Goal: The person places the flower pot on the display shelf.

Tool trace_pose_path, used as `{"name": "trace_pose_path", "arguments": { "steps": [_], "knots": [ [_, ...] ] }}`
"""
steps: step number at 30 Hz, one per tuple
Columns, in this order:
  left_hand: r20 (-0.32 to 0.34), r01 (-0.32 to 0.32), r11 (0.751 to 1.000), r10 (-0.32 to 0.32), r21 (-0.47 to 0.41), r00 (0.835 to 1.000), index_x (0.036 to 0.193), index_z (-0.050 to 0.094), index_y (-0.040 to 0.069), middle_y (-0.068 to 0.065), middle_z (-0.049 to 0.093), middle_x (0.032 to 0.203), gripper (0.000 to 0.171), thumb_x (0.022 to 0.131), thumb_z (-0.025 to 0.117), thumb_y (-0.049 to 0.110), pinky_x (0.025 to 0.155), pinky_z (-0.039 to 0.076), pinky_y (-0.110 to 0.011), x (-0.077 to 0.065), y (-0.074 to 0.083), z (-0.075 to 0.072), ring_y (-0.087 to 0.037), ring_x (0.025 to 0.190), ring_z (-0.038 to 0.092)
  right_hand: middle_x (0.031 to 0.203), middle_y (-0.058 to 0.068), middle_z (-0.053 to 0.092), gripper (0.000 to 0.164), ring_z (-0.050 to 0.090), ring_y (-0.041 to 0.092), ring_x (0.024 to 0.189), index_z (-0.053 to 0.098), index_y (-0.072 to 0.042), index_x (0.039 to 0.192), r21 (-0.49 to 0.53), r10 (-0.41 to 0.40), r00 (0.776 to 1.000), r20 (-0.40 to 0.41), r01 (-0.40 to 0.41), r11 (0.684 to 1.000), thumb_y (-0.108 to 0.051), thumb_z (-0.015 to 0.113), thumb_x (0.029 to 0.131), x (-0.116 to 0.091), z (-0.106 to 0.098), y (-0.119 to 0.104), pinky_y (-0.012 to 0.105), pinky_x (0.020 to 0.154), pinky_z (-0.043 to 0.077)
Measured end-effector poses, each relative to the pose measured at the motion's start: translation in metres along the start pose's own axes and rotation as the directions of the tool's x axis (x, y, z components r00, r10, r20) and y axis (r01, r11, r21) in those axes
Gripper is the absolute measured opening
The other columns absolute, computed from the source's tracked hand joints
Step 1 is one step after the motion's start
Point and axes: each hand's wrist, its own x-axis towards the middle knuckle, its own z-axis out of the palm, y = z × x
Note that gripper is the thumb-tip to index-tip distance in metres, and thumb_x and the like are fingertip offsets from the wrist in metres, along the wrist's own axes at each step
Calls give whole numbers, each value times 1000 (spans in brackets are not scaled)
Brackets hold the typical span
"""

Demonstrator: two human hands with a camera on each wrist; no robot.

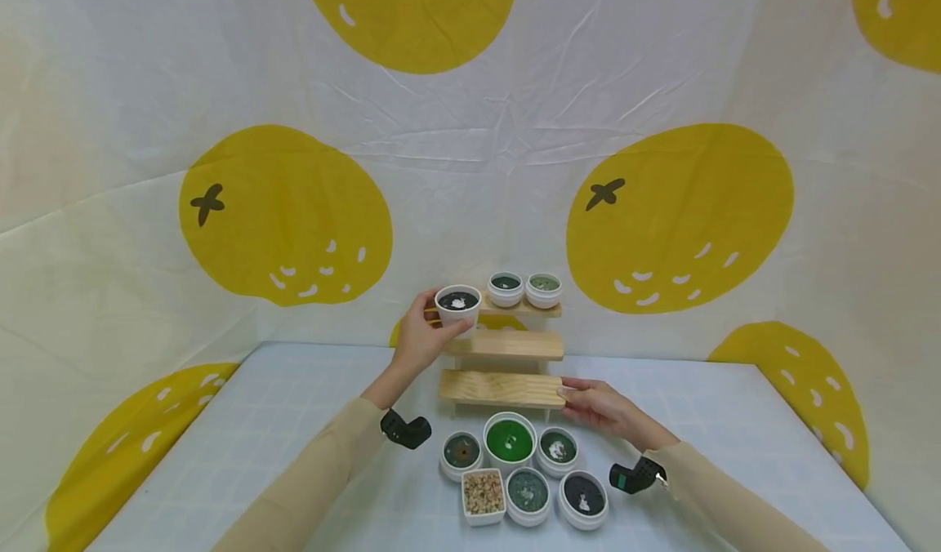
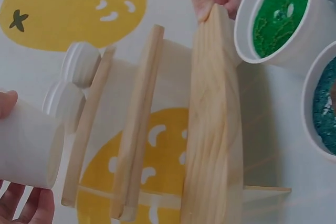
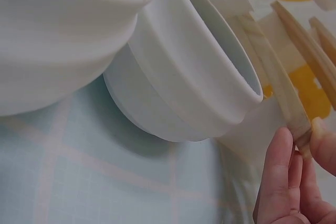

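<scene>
Head view: a white cup [image 1: 457, 307] with dark contents and a pale patch on top is held up at the left end of the top step [image 1: 540, 310] of a wooden stand. The left hand [image 1: 425, 341] has its grip round the cup's side, thumb in front, the rim level, probably so that nothing spills; whether its base touches the wood I cannot tell. The right hand [image 1: 601, 407] pinches the right end of the lowest step [image 1: 502, 389] between thumb and fingers, likely to steady the stand. The middle step [image 1: 507, 344] lies between the two.

Two small pots [image 1: 506, 289] sit side by side at the top step's right end, which leaves its left end for the cup. The stand rises near the middle of the worktop [image 1: 331, 380]'s far edge. Towards the near edge, a green-filled tub [image 1: 510, 440], four ringed pots [image 1: 528, 496] and a square dish [image 1: 483, 496] of crumbs cluster closely, presumably within easy reach. Behind hangs a fruit-print cloth [image 1: 287, 217].
</scene>
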Motion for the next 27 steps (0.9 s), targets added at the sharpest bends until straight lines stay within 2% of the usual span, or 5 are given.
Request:
{"name": "trace_pose_path", "arguments": {
  "steps": [6, 13, 27],
  "knots": [
    [-27, -9, 1000, 9, -6, 1000, 132, 50, 5, -16, 60, 119, 69, 73, 83, 21, 84, 56, -37, 11, 2, 2, -31, 100, 60, 100, 3, 65, 65, 64, 6, 84, 22, 10, 147, 0, -13, 1000, 14, 13, 1000, -16, 55, 97, 2, -1, 3, 20, 78, 57],
    [-27, -30, 1000, 30, 5, 999, 132, 50, 6, -15, 59, 119, 68, 75, 82, 22, 87, 55, -38, 24, 2, 3, -29, 100, 59, 99, 2, 66, 65, 64, 6, 84, 22, 10, 147, 11, -16, 1000, 15, 16, 1000, -15, 56, 97, 3, -2, 4, 20, 79, 57],
    [-32, -49, 999, 49, 7, 998, 132, 51, 7, -14, 59, 118, 68, 74, 83, 22, 83, 54, -34, 40, 6, 8, -28, 98, 59, 99, 2, 65, 67, 64, 6, 84, 22, 11, 147, 8, -26, 999, 33, 25, 1000, -16, 57, 96, 2, -1, 3, 20, 79, 57]
  ]
}}
